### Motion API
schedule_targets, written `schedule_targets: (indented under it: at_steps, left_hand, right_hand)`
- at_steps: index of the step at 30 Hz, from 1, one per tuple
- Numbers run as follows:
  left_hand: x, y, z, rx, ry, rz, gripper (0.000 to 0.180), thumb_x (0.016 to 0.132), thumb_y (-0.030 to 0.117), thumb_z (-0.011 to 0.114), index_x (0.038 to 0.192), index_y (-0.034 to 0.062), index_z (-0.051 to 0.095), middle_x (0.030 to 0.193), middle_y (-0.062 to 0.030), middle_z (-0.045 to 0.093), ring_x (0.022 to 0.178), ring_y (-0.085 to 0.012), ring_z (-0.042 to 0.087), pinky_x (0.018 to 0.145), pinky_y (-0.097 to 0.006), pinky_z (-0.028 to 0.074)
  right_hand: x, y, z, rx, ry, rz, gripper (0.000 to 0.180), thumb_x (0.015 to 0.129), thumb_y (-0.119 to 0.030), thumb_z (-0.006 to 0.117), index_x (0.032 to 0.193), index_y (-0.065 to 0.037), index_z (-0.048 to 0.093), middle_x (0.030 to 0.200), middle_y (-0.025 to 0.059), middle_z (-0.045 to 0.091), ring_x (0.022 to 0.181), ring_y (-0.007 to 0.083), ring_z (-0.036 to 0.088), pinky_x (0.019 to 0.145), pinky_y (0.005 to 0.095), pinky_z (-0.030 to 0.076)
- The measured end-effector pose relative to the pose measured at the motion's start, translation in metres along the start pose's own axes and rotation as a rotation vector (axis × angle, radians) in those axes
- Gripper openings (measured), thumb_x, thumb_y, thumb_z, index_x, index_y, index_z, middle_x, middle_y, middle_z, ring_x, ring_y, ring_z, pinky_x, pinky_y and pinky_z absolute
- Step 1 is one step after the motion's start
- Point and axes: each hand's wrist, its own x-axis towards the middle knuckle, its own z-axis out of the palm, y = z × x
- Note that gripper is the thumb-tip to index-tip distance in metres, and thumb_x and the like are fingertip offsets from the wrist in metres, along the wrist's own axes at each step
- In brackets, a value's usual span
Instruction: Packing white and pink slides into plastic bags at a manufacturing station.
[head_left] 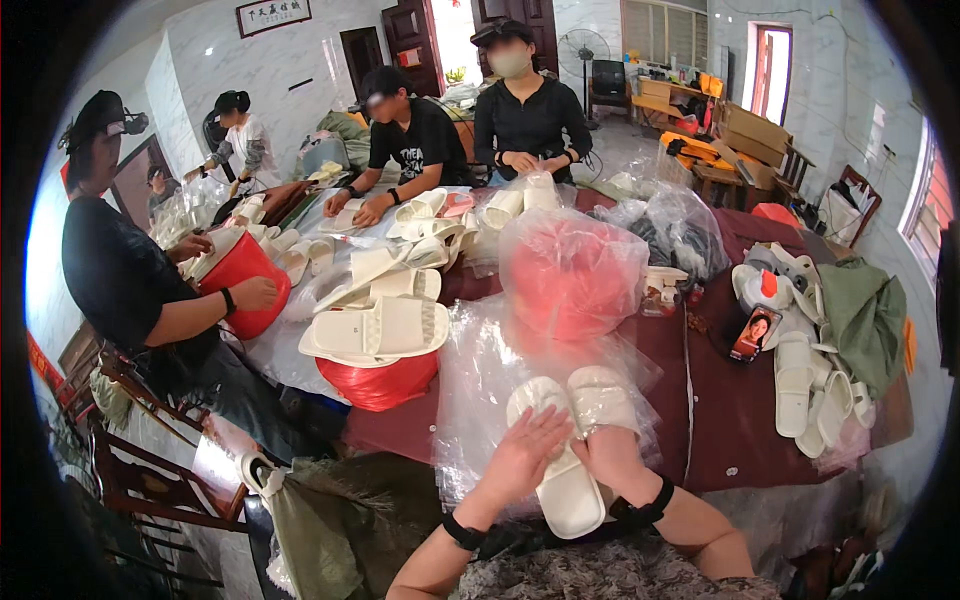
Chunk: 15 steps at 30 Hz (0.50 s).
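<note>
1. A worktop (725,425) covered in dark red cloth is spreading out in front of both hands, and clear plastic bags (465,400) are lying on it in a layered pile beneath and beyond them.
2. Straight beyond the hands, a puffed clear bag (572,275) with pinkish-red contents is resting on the worktop.
3. To the left of the left hand, a red bag (385,385) is sitting under stacked pale slippers (375,330).
4. Well to the right of the right hand, a phone (752,333) is standing lit beside more slippers (795,395) and a green cloth (865,325).
5. Farther off, co-workers are standing or sitting around the worktop's left and far sides; a fan (585,48) is standing before pale, veined walls (330,75).
6. The left hand (530,448) is lying open, its fingers extended flat over the upper of a cream slipper (572,500), whose heel is pointing toward the wearer.
7. The right hand (608,458) is reaching to the second slipper (602,395), which is lying just beyond it, side by side with the first. Its fingertips are hiding, so one cannot tell whether it is gripping.
</note>
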Motion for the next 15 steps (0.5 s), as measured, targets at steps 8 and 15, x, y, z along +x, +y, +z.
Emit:
schedule_targets:
  at_steps: [8,15]
  left_hand:
    - [-0.017,0.063,0.005,-0.094,-0.047,0.097,0.051,0.088,0.003,0.058,0.139,0.0049,0.055,0.147,-0.0153,0.051,0.138,-0.0346,0.046,0.115,-0.047,0.036]
    - [-0.046,0.065,-0.007,-0.158,-0.064,0.111,0.054,0.087,0.001,0.06,0.14,0.0028,0.053,0.148,-0.0141,0.05,0.138,-0.0343,0.046,0.114,-0.043,0.039]
  right_hand:
    - [-0.021,0.044,0.066,0.551,0.184,-0.115,0.029,0.093,-0.027,0.062,0.076,-0.003,0.067,0.078,0.0149,0.068,0.073,0.0331,0.067,0.064,0.0425,0.053]
    - [0.021,-0.015,0.021,0.118,-0.162,-0.137,0.044,0.1,-0.037,0.051,0.077,-0.001,0.065,0.066,0.0194,0.062,0.061,0.0337,0.064,0.056,0.0476,0.05]
